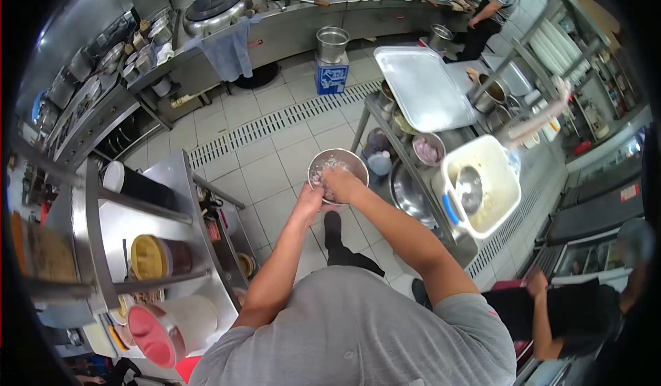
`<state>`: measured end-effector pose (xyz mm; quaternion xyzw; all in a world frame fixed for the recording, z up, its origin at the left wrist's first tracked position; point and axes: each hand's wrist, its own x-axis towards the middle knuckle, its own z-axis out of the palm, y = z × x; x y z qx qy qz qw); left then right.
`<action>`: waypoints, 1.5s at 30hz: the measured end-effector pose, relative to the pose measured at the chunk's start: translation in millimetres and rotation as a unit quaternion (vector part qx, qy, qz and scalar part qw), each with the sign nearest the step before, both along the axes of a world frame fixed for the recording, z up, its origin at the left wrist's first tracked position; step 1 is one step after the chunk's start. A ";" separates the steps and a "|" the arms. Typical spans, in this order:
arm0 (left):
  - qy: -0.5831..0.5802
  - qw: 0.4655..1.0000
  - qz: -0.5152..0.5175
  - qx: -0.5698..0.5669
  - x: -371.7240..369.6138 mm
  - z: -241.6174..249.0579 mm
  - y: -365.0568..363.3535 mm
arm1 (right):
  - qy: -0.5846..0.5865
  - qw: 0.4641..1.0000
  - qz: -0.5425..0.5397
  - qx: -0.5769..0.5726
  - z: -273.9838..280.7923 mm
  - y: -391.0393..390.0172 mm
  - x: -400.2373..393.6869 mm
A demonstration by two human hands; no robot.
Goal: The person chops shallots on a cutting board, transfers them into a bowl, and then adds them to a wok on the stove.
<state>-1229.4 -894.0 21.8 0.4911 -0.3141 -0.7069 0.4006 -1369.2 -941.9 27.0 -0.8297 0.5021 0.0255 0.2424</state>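
A round metal bowl [359,168] is held out in front of my body, above the tiled floor. My left hand [310,199] grips its near-left rim, thumb on top. Inside lie pale pink pieces [317,179] that look like raw meat, with white powder or flakes [336,159] over them. My right hand [342,183] reaches down into the bowl with its fingers curled among the pieces. The fingertips are partly buried, so what they hold is hidden.
To the right, a steel table carries a metal tray [423,86] and a white tub [506,196] containing a metal bowl. A steel counter [155,231] with containers stands at left. One co-worker [496,14] is at the back right, another person [578,310] close at lower right.
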 end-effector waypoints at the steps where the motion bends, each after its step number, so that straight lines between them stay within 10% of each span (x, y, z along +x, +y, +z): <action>1: 0.020 1.000 0.014 0.012 -0.7 -4.9 -20.1 | -0.002 1.000 0.010 0.004 -4.8 -24.2 -1.6; 21: 0.021 0.999 0.023 -0.033 73.9 20.8 -474.0 | -0.083 0.989 0.105 0.059 58.2 -527.9 33.6; 23: -0.007 0.998 0.048 -0.036 76.6 35.0 -526.5 | -0.035 0.991 0.107 -0.077 61.4 -545.9 41.5; 26: 0.016 0.999 -0.032 -0.029 74.7 22.8 -597.9 | -0.081 0.987 -0.130 -0.044 40.7 -573.5 71.7; 43: 0.024 0.970 -0.241 0.014 -128.4 8.4 -909.6 | 0.031 0.957 -0.287 -0.005 40.5 -849.5 -153.5; 45: 0.033 0.965 -0.259 -0.006 -162.3 11.8 -935.7 | -0.100 0.934 -0.342 0.012 77.0 -861.8 -181.4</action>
